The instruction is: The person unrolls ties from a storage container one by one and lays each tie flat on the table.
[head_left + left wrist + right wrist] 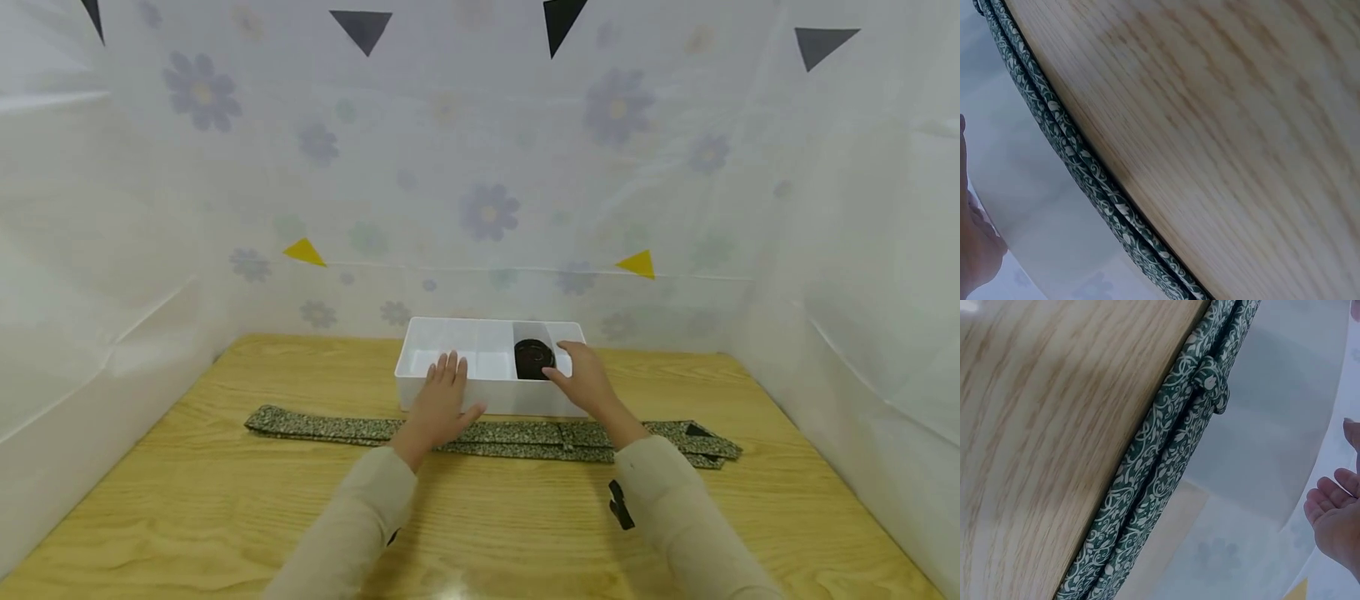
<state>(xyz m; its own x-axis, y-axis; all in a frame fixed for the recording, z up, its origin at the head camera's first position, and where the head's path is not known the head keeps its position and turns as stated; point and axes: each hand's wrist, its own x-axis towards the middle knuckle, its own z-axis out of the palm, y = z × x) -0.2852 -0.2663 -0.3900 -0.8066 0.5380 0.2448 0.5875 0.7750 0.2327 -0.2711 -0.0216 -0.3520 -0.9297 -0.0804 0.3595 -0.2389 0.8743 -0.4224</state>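
"Flowers (pixel 489 212) dotted the wall (pixel 420 133). Where were the hands?"

"Head view: the left hand (pixel 438 404), fingers straight, was at the front edge of the box (pixel 517 398). The right hand (pixel 588 379) was loose, by the black thing (pixel 533 358) in the box."

"Left wrist?"

"A tie (pixel 1088 165) lay on the table (pixel 1210 137)."

"Right wrist?"

"The right hand bent softly, gripping nothing."

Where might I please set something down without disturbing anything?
Bare table shows left and right of the white box, behind the tie; also in front of the tie, between and outside the sleeves. It is crowded at the box, with the left hand over its front rim and the right hand by the dark round item inside.
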